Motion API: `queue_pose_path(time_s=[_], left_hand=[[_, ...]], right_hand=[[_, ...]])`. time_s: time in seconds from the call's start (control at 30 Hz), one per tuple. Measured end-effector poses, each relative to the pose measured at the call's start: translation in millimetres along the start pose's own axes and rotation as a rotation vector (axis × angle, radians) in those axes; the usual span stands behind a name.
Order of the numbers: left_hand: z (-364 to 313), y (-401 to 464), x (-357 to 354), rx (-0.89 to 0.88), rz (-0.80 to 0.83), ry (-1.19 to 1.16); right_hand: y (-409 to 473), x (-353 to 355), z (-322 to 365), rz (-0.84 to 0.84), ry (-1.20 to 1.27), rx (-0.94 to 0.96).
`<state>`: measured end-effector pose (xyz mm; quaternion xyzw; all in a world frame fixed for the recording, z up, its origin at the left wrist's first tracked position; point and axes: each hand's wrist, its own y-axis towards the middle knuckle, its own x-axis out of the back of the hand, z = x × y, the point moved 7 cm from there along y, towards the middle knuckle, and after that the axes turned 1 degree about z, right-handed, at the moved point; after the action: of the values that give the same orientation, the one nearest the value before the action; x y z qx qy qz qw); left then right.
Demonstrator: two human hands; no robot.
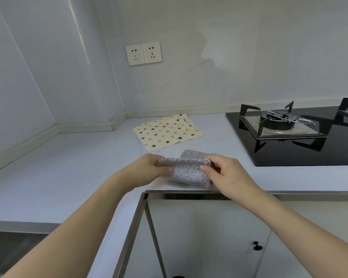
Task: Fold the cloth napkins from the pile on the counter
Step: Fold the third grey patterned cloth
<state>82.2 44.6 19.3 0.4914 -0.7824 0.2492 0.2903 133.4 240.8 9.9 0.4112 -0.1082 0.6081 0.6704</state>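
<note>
Near the centre of the frame, a grey dotted napkin (189, 171) is held between both hands just above the front edge of the pale counter (68, 167). The left hand (149, 169) pinches its left end, fingers curled over the raised fold; the right hand (223, 173) pinches the right end, thumb on top. The cloth is doubled over, its lower part hanging toward the counter edge. Above them in the frame, a cream napkin with coloured dots (168, 132) lies flat on the counter, well apart from the hands. A black gas hob (289, 137) sits at the right.
</note>
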Motion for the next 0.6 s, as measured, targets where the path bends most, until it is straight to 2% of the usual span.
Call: queue_pose_path(time_s=[0.07, 0.2, 0.33, 0.4, 0.5, 0.6], left_hand=[[-0.9, 19.7, 0.7, 0.011, -0.055, -0.123], [-6.2, 70.5, -9.2, 0.014, -0.113, -0.158], [-2.7, 113.0, -21.3, 0.031, -0.209, 0.008], [3.0, 125.3, -28.2, 0.036, -0.231, 0.118], [8.6, 131.5, -33.1, 0.044, -0.26, 0.2], [4.1, 128.1, -33.0, 0.034, -0.276, 0.259]], right_hand=[[16.4, 8.0, -15.4, -0.039, 0.031, -0.071], [49.8, 13.9, -48.6, -0.061, -0.039, -0.188], [73.4, 3.9, -89.3, 0.029, -0.356, -0.264], [76.4, 1.8, -101.8, 0.021, -0.477, -0.274], [76.5, -0.1, -109.1, -0.023, -0.533, -0.249], [78.5, 2.5, -116.3, -0.05, -0.465, -0.305]])
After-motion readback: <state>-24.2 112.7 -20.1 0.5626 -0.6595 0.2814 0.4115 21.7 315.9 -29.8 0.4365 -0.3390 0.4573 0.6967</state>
